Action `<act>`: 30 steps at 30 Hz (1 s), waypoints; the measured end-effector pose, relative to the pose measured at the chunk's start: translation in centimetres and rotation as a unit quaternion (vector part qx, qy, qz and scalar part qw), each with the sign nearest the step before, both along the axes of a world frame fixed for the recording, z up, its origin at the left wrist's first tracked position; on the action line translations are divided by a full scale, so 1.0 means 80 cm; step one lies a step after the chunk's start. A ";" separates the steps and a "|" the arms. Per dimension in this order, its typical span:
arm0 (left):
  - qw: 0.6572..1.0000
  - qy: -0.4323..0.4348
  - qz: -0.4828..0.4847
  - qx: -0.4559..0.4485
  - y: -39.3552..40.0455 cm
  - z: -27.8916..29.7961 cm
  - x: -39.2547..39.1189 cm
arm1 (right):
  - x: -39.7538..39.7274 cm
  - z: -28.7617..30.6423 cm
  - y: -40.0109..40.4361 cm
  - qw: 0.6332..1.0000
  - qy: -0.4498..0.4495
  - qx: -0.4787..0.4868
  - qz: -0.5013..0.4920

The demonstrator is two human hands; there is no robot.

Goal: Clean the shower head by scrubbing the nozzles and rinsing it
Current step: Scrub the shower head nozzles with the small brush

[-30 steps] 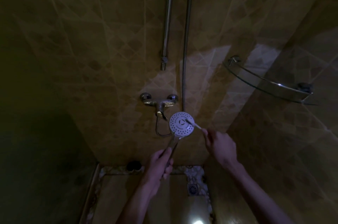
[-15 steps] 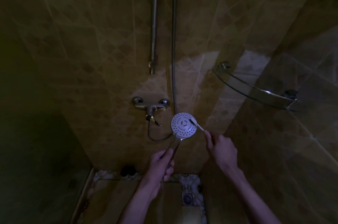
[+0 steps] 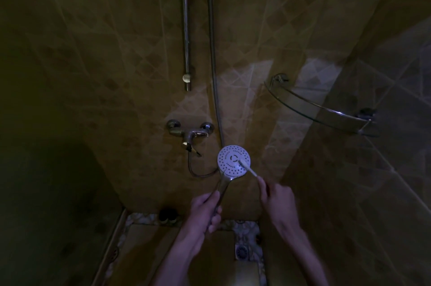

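Observation:
A round white shower head (image 3: 231, 160) with many small nozzle holes faces me in a dim tiled shower. My left hand (image 3: 205, 210) grips its chrome handle from below. My right hand (image 3: 277, 199) pinches a thin white brush (image 3: 247, 168), held low and to the right of the head. The brush tip lies on the lower right part of the nozzle face. A metal hose (image 3: 213, 59) runs from the handle in a loop and up the wall.
A chrome mixer tap (image 3: 190, 133) is fixed to the wall just left of the shower head. A vertical rail (image 3: 185, 29) hangs above it. A glass corner shelf (image 3: 319, 108) juts out at the right. A floor drain (image 3: 242, 250) lies below my hands.
The brush tip has slid from the upper right of the nozzle face down to its lower right. The view has shifted, with the tap and rail now further left and lower.

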State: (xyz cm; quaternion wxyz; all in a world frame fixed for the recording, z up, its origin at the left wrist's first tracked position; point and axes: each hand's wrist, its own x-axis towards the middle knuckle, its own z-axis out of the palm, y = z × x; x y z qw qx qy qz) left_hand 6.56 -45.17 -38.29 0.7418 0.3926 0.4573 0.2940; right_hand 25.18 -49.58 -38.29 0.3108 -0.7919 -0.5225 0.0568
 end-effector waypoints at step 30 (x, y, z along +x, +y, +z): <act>1.000 0.025 -0.008 0.013 -0.005 0.000 -0.034 | -0.001 -0.006 0.008 0.997 -0.065 -0.029 0.044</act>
